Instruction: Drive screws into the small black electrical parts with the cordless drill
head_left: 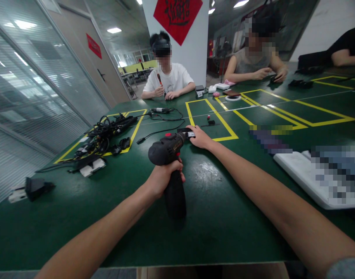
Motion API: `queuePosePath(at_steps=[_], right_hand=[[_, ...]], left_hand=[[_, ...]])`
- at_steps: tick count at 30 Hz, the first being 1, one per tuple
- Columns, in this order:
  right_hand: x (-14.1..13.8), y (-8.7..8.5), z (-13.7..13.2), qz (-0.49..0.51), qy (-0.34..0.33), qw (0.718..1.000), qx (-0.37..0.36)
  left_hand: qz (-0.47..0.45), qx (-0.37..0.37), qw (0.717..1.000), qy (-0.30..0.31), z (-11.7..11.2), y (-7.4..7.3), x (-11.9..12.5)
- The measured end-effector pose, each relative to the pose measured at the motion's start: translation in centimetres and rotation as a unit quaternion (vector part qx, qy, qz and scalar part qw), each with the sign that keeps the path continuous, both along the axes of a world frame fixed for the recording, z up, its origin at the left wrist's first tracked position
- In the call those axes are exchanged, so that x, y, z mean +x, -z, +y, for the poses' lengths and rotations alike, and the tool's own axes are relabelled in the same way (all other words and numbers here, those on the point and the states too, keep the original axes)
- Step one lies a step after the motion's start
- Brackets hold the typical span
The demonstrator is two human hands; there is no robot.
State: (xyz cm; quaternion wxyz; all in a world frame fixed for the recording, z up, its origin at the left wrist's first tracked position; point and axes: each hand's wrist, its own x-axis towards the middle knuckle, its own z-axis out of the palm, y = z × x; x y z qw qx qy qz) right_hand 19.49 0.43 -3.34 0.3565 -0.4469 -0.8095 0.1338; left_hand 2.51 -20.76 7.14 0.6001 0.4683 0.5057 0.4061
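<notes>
My left hand (168, 179) is shut around the grip of a black cordless drill (164, 152), with the drill's body pointing away from me over the green table. My right hand (200, 138) is at the drill's front end, with its fingers around a black piece with a white patch (188, 134). The hand's fingers hide part of that piece. A small red button (168, 134) shows on top of the drill.
A tangle of black cables and tools (104, 135) lies in a yellow-taped rectangle on the green table (212, 201) at left. Small red and black parts (208, 117) sit in a closer rectangle. Two seated people (166, 73) (254, 58) work across the table.
</notes>
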Motion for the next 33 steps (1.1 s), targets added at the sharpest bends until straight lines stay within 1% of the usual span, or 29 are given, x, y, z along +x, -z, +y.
queuePosePath(at_steps=[7, 13, 18, 33], right_hand=[[0.00, 0.01, 0.01, -0.001, -0.001, 1.000, 0.004], [0.07, -0.14, -0.10, 0.001, -0.007, 1.000, 0.004], [0.04, -0.18, -0.18, 0.000, -0.005, 1.000, 0.003], [0.04, 0.26, 0.19, -0.001, -0.003, 1.000, 0.020]], left_hand=[[-0.001, -0.003, 1.000, -0.010, -0.11, -0.08, 0.11], [-0.003, 0.002, 1.000, 0.003, -0.09, -0.06, 0.05], [-0.005, -0.003, 1.000, -0.001, -0.06, -0.05, 0.02], [-0.002, -0.006, 1.000, -0.006, -0.08, -0.11, 0.16]])
